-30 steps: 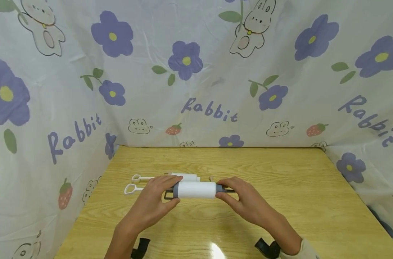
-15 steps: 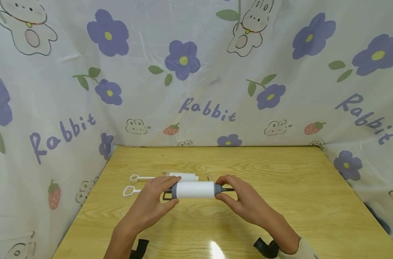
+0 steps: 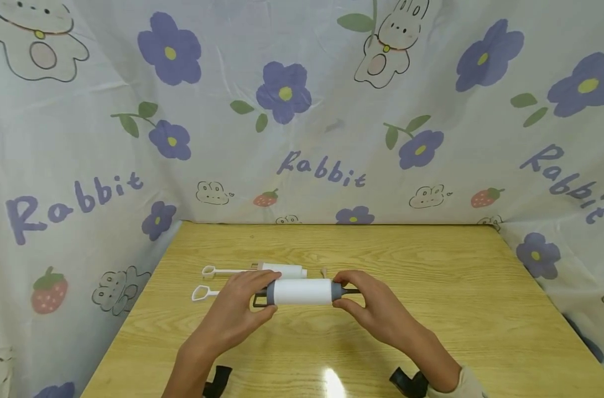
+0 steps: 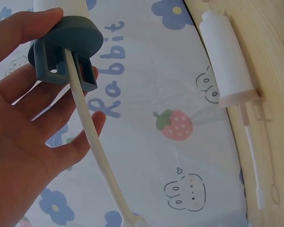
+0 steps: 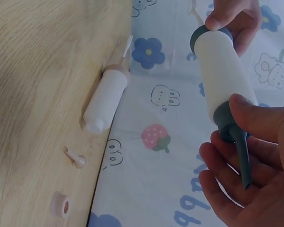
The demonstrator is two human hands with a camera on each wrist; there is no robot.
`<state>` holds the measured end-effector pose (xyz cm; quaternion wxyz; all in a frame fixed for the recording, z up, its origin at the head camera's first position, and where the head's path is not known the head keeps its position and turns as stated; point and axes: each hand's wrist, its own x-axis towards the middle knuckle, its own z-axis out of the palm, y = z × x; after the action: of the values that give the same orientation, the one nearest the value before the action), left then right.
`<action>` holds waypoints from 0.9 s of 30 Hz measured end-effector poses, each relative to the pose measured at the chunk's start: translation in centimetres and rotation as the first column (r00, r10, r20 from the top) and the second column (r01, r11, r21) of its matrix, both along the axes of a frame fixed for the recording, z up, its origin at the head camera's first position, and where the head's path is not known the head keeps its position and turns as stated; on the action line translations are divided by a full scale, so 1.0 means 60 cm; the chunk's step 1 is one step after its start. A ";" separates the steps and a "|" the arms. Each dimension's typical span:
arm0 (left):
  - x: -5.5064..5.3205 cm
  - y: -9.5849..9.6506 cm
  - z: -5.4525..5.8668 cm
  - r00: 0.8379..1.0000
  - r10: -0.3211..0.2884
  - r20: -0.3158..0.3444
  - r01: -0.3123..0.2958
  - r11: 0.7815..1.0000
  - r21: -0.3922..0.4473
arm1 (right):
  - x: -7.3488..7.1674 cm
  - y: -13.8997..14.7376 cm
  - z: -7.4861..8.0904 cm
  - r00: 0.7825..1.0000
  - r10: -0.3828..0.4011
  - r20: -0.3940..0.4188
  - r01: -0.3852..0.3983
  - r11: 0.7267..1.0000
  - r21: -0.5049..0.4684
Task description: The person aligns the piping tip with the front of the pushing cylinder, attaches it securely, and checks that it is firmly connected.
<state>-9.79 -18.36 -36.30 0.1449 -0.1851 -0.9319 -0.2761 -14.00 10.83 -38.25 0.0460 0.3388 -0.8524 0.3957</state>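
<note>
Both hands hold a large syringe with a white barrel [image 3: 302,291] level above the wooden table. My left hand [image 3: 229,309] grips its blue-grey collar [image 4: 68,40], which has square finger loops. From that collar a white plunger rod [image 4: 92,127] runs out, ending in a loop handle [image 3: 200,293]. At the opposite end, my right hand [image 3: 376,304] pinches the blue-grey cap [image 5: 225,116], with the thumb on top and fingers below. A thin dark nozzle [image 5: 243,161] points out past the right fingers. The head view hides part of the rod behind the left hand.
A second white syringe [image 3: 282,270] with a beige collar lies behind, its rod to the left. Beside it are a small beige nozzle [image 5: 75,157] and a pale ring [image 5: 60,205]. Printed fabric [image 3: 312,138] hangs around the table [image 3: 431,265]. Black parts [image 3: 409,382] sit near both wrists.
Both hands keep the same grip and the syringe stays almost still. Only the head view shifts slightly.
</note>
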 end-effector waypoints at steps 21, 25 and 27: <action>0.014 0.019 -0.042 0.975 0.003 -0.221 -0.029 0.993 -0.114 | 0.017 0.018 -0.015 0.994 0.026 0.107 -0.025 1.000 -0.008; 0.018 0.020 -0.049 0.976 0.020 -0.219 -0.047 0.992 -0.119 | 0.022 0.024 -0.014 0.997 -0.017 0.076 0.015 1.000 0.024; 0.018 0.019 -0.049 0.976 0.032 -0.213 -0.060 0.990 -0.127 | 0.024 0.029 -0.011 0.998 -0.043 0.048 0.042 0.999 0.032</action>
<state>-8.72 -17.24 -39.24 0.2367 -0.2008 -0.9316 -0.1890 -12.55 12.57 -38.92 0.0285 0.3115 -0.8663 0.3896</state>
